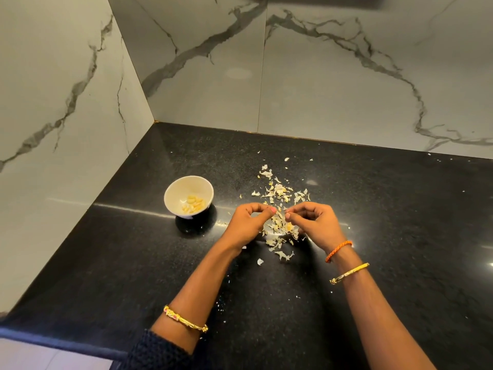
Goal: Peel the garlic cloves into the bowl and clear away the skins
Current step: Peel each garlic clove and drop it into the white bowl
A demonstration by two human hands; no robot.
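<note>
Whatever both hands [282, 222] pinch, too small to tell.

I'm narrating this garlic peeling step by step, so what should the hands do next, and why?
Probably finish stripping the piece pinched between the left hand and right hand, then drop the clove into the bowl. Both hands meet over the skins, fingers curled on something small, and peeled cloves already lie in the bowl to their left.

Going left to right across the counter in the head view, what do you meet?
White bowl holding peeled cloves → left hand → right hand. The scattered garlic skins overlap both hands, so they are left out.
</note>
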